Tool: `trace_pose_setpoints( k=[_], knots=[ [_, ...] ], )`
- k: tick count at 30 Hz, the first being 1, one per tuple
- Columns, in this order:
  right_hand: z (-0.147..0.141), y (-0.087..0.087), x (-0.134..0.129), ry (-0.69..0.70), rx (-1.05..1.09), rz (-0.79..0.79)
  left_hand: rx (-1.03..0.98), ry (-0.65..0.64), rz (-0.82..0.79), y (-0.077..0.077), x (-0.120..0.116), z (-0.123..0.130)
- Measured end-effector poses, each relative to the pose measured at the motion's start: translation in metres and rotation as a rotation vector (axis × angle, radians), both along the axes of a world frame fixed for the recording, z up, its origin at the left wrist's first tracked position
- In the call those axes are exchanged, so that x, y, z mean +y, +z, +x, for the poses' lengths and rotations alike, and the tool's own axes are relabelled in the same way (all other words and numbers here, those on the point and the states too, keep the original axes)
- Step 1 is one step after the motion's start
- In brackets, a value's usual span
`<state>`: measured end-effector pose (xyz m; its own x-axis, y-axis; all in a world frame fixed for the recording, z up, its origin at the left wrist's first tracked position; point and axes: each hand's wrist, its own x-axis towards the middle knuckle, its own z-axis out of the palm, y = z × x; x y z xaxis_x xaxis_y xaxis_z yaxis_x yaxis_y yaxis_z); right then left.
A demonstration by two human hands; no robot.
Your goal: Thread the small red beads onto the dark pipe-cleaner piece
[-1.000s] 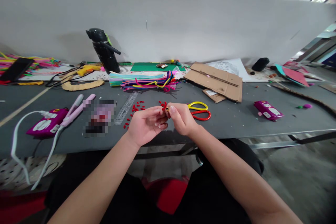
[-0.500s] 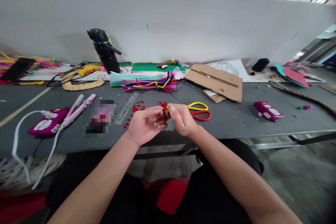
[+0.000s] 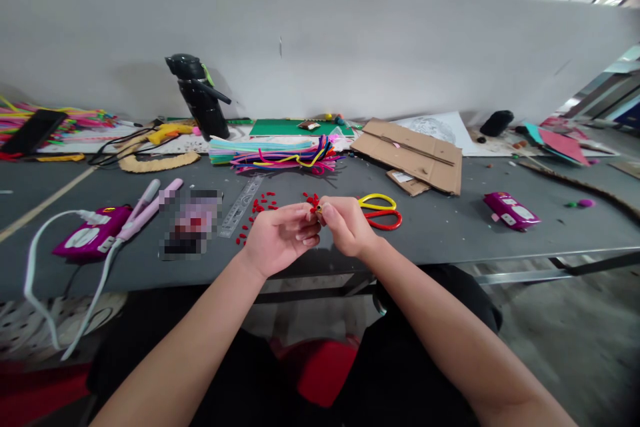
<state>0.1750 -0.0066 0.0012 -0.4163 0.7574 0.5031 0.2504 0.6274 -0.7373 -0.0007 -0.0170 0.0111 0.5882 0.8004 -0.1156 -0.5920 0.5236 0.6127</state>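
My right hand (image 3: 350, 230) is closed, thumb against curled fingers, around a small gold-coloured piece (image 3: 319, 209) with a dark opening at its end. Just left of it, my left hand (image 3: 273, 237) has its fingertips pinched together against that end. A tiny bit of red shows at these fingertips, but the fingers hide most of it. Behind and beside the hands, small red pieces (image 3: 257, 205) lie scattered on the grey table (image 3: 430, 233). Scissors (image 3: 383, 219) with one yellow and one red handle loop lie by my right hand, their blades hidden behind it.
A clear ruler (image 3: 243, 205), a pixelated phone-like item (image 3: 193, 223) and a pink hair straightener (image 3: 150, 210) on a purple pack (image 3: 93, 240) lie leftward. Pipe cleaners (image 3: 280, 153), cardboard (image 3: 413, 153) and a black flask (image 3: 203, 97) stand behind. Another purple pack (image 3: 511, 211) lies right.
The gold-coloured piece has turned slightly in my right fingers, so its dark end shows differently. Both hands otherwise stay in nearly the same place.
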Motion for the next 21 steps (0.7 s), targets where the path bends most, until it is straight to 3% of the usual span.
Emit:
trace_pose_setpoints(
  k=[21],
  knots=[
    [0.0016, -0.0027, 0.002, 0.027, 0.014, 0.071, 0.005, -0.006, 0.011, 0.0005, 0.0002, -0.0005]
  ],
)
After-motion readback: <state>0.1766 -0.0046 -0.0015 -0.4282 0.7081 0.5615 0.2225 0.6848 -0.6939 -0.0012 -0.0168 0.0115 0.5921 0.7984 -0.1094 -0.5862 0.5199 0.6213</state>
